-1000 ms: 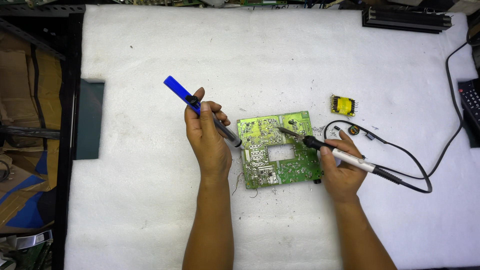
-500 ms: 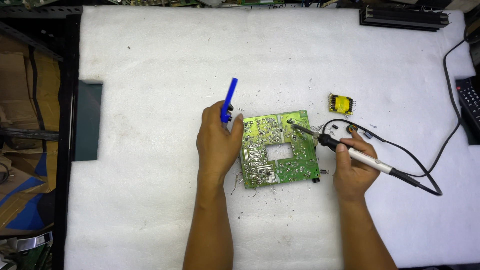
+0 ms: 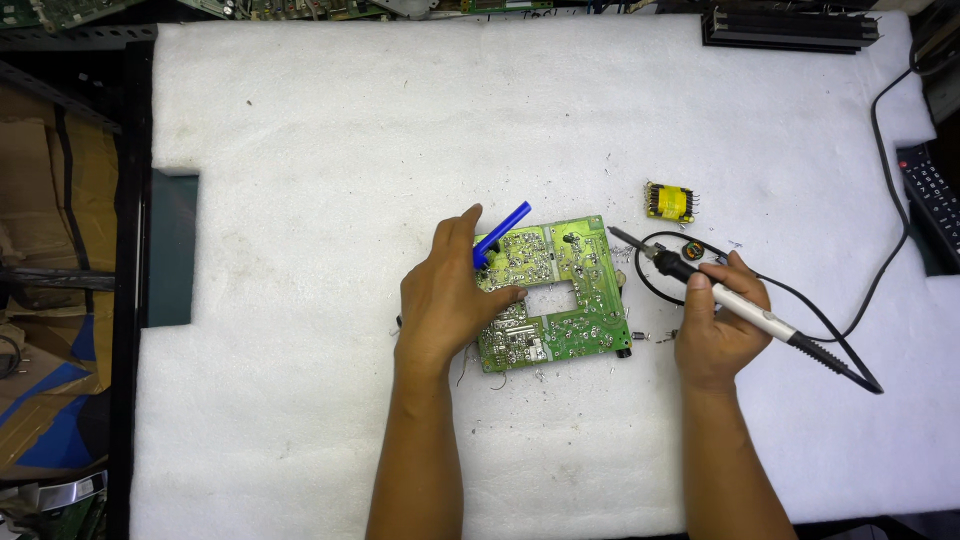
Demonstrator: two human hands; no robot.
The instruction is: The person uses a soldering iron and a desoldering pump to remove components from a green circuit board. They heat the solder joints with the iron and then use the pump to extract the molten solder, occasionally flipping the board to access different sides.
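Both hands worked at a green circuit board (image 3: 552, 295) lying solder-side up between them on white foam padding (image 3: 300, 150). Left hand (image 3: 445, 300) gripped a blue desoldering pump (image 3: 500, 233), fingertips resting on the board's left edge. Right hand (image 3: 715, 325) was closed around a soldering iron (image 3: 740, 308), its tip just off the board's right edge. A yellow transformer (image 3: 669, 201) sat beyond the right hand.

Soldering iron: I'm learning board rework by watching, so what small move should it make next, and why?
Probably bring the soldering iron tip leftward onto the green circuit board; the tip hangs just off the board's right edge while the left hand pins the board.
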